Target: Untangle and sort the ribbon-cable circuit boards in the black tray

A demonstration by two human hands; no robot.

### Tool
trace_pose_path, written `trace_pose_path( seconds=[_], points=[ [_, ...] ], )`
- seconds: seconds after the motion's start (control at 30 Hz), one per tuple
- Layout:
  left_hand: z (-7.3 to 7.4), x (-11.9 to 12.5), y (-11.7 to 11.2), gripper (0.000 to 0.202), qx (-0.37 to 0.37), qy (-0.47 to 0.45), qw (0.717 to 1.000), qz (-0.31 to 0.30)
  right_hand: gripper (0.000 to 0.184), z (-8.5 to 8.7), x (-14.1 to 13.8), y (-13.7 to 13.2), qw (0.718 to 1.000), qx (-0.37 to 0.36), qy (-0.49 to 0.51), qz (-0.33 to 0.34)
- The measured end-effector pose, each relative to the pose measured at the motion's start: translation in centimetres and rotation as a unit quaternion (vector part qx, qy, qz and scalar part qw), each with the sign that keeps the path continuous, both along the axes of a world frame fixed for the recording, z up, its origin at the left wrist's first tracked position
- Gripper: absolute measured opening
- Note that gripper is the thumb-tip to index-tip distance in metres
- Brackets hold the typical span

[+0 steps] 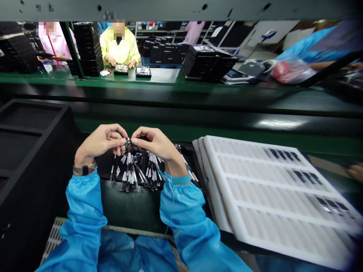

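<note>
My left hand (104, 141) pinches a small dark electronic part (127, 144) with a shiny top, between thumb and fingers. From the other side my right hand (151, 143) closes thumb and forefinger at the edge of the same part. Below both hands, bunches of thin black-and-white flex cables (129, 175) fan out over a black tray (104, 166). Another bunch of flex cables (154, 170) lies partly under my right wrist. My fingers hide some of the held part, and I cannot tell whether a cable hangs from it.
Stacked white foam trays (227, 181) with slots stand at the right, several dark parts (284, 155) in them. A black partitioned box (36, 151) rises at the left. Across the green bench (167, 77), people work beside stacks of black trays (87, 47).
</note>
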State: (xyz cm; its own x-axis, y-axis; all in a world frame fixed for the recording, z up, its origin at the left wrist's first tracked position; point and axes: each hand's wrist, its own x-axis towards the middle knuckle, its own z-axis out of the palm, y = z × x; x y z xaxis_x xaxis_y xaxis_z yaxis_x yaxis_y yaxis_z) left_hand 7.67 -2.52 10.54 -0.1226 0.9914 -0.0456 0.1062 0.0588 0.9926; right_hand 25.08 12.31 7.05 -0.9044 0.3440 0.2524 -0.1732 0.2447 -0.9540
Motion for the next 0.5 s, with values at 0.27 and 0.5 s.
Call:
trace_pose_path(
  seconds=[0.27,0.5],
  points=[
    [-2.1,-2.7,0.3,0.020,-0.029,0.132,0.990,0.048,0.048,0.1,0.2,0.1,0.998,-0.003,0.042,-0.043],
    [-8.9,-5.7,3.5,0.011,-0.198,0.344,0.908,0.137,0.047,-0.1,0.4,0.6,0.999,-0.011,0.032,-0.040]
  ],
)
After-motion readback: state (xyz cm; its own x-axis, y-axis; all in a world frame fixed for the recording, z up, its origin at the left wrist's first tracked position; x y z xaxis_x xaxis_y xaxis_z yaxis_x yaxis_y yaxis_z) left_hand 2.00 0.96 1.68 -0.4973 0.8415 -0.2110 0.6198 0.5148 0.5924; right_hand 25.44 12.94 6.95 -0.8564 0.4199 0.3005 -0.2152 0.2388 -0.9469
